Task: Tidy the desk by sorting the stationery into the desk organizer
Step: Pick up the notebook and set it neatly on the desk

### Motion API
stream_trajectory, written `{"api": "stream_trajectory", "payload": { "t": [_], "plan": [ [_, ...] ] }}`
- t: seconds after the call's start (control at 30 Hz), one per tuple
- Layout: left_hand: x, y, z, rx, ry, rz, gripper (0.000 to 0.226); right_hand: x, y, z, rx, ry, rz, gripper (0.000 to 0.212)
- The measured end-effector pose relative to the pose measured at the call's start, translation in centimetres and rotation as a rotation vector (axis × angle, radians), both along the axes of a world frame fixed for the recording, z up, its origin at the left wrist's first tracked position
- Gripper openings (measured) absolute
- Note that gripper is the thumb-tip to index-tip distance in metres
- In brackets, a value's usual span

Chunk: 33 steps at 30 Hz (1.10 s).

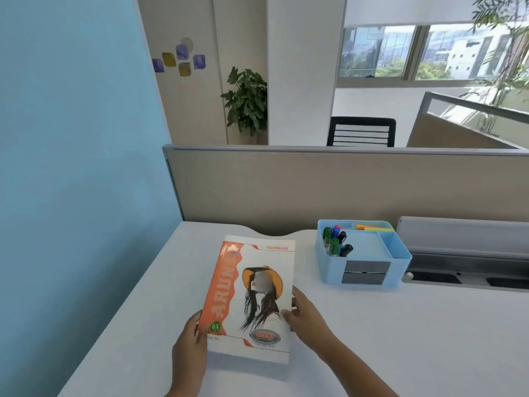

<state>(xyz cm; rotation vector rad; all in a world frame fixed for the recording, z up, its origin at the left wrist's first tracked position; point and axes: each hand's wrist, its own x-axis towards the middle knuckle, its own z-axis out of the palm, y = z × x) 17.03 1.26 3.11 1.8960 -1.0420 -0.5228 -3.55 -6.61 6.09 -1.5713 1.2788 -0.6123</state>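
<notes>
Currently both hands hold a notebook (254, 296) over the white desk (400, 339), front-left of centre. Left hand (190, 342) grips the lower left edge by the orange spine strip, thumb on the cover near a green "65" badge, fingers behind and out of sight. Right hand (303, 313) pinches the lower right edge, thumb on the cover, fingers curled round the edge. Notebook's near end looks raised, a shadow beneath it on the desk; whether the far end touches the desk cannot be told. Cover: white, orange band with lettering down the left, drawing of a long-haired figure in an orange hat. Organizer (363, 253), pale blue, stands well to the right of the notebook and farther back, near the beige partition (315, 184). Its left-rear compartment holds markers (336, 239), upright or leaning: green, blue and black caps. Rear strip holds flat orange and yellow-green items (370, 227), kind unclear. Large middle and right compartments show only bare blue floor. Grey drawer front on the near wall. Grey rail (463, 239) runs right of the organizer. Beyond the partition: black chair (362, 131), plant (246, 101), windows.
</notes>
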Motion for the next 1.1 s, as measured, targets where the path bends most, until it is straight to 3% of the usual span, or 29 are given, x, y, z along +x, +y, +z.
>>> {"api": "stream_trajectory", "payload": {
  "t": [0.13,0.33,0.57,0.73,0.83,0.93,1.0,1.1],
  "plan": [
    [5.8,-1.8,-1.1,0.004,-0.089,0.006,0.031,5.9,-2.5,-1.9,0.034,-0.066,-0.003,0.046],
    [12.5,-6.0,-4.1,0.019,-0.31,-0.012,0.03,11.7,-5.5,-4.1,-0.052,0.046,0.003,0.042],
    [15.1,-9.5,-5.7,0.014,-0.507,0.036,0.025,14.0,-8.7,-4.8,-0.096,0.119,-0.079,0.028],
    [15.0,-9.2,-5.9,-0.007,-0.507,0.047,0.027,13.9,-9.2,-5.0,-0.076,0.275,-0.104,0.055],
    [14.8,-8.3,-6.1,0.017,-0.498,0.036,0.038,12.8,-8.6,-4.4,-0.057,0.374,-0.081,0.059],
    [13.7,-6.2,-6.6,-0.071,-0.683,0.033,0.042,10.8,-6.5,-3.6,0.033,0.237,-0.109,0.059],
    [12.0,-4.4,-6.3,-0.193,-0.864,-0.104,0.047,9.3,-4.6,-3.6,0.047,0.141,-0.122,0.052],
    [6.9,-2.3,-6.0,-0.303,-0.878,-0.344,0.048,6.9,-1.3,-3.9,0.03,0.068,-0.095,0.04]
  ]
}}
